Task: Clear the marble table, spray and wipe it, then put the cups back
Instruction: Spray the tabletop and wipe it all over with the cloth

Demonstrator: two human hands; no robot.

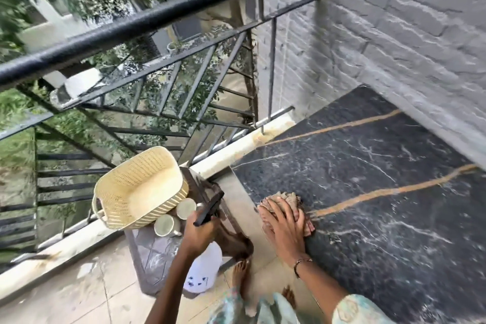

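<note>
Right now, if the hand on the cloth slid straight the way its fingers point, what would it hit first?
The right hand points across the marble table's near corner; it would probably slide off the edge toward the railing. Depth is unclear.

Right hand (285, 223) is flat, palm down, fingers straight and spread a little, pressing on a crumpled cloth (286, 201) right at the near left edge of the marble table (381, 192). The right forearm runs in from the lower right, wrist fairly straight, a thin bracelet around it, a pale patterned sleeve at the bottom edge of the view. Left hand (201, 229) is off the table's left edge, fingers curled round the dark trigger head of a spray bottle (205, 271), whose white body hangs below the fist. The left forearm rises bare from the bottom centre, wrist cocked slightly. Bare feet show below, toes pointing towards the table's near left corner.
</note>
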